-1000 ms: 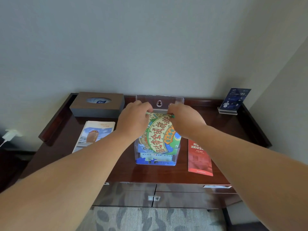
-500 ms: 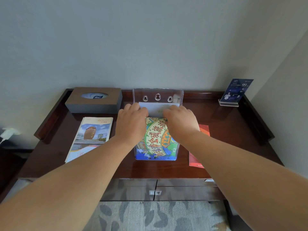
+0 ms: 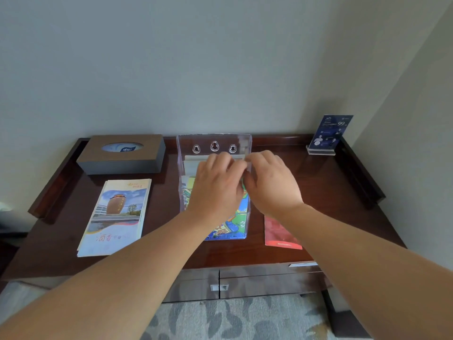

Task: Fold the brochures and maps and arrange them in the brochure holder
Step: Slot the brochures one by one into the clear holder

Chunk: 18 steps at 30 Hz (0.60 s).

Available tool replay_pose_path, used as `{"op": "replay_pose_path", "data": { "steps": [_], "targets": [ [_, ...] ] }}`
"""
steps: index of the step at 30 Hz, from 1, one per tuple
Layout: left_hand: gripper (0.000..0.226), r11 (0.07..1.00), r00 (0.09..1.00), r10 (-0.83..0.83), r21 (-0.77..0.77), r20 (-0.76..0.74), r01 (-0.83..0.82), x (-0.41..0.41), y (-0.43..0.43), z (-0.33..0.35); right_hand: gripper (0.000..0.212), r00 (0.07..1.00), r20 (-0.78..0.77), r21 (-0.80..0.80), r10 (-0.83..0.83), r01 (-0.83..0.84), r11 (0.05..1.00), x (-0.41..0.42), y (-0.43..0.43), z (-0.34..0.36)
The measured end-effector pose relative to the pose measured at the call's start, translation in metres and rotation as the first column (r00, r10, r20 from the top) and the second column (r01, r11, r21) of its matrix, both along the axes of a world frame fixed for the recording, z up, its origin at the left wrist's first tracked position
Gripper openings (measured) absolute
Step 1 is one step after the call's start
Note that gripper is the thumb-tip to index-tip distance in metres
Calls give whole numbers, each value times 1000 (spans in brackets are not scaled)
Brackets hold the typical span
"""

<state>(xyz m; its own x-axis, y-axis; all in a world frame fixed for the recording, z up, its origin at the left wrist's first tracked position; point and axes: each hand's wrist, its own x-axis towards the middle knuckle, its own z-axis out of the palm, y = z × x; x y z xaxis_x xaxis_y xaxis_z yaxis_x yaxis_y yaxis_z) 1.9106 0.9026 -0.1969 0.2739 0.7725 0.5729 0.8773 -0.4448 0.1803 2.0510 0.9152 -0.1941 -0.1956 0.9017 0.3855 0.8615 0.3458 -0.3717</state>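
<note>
The clear brochure holder (image 3: 183,165) stands upright in the middle of the dark desk (image 3: 338,190), with a colourful map (image 3: 234,225) in its front pocket and a pale sheet (image 3: 193,164) behind it. Half a second ago the hands were apart at the map's two upper corners; now the left hand (image 3: 217,187) and right hand (image 3: 272,185) meet near the right wall, fingers bent. Their backs hide the top edge of the map, so I cannot tell if they grip it. A jar brochure (image 3: 115,217) lies at left, a red leaflet (image 3: 279,235) at right, a tissue box (image 3: 122,155) and a blue sign card (image 3: 328,133) at the back
</note>
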Motion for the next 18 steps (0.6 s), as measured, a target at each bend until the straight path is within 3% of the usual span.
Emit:
{"op": "replay_pose_path", "data": {
  "steps": [4, 8, 13, 18],
  "targets": [
    [25, 992, 989, -113, -45, 100, 118, 48, -2, -2, 21, 986, -94, -119, -139, 127, 985, 46, -5, -6],
    [25, 924, 986, -127, -349, 107, 157, 94, -2, -31, 31, 947, -41, -387, -320, 280, 879, 85, -8, -28],
    [36, 742, 997, 22, -669, 78, 36, 125, 6, -80, 28, 921, -2, -647, -389, 295, 703, 114, -8, -63],
    [42, 545, 949, 301, -833, 89, -95, 134, 24, -106, 29, 808, -189, -814, -559, 189, 549, 122, 3, -86]
  ]
}}
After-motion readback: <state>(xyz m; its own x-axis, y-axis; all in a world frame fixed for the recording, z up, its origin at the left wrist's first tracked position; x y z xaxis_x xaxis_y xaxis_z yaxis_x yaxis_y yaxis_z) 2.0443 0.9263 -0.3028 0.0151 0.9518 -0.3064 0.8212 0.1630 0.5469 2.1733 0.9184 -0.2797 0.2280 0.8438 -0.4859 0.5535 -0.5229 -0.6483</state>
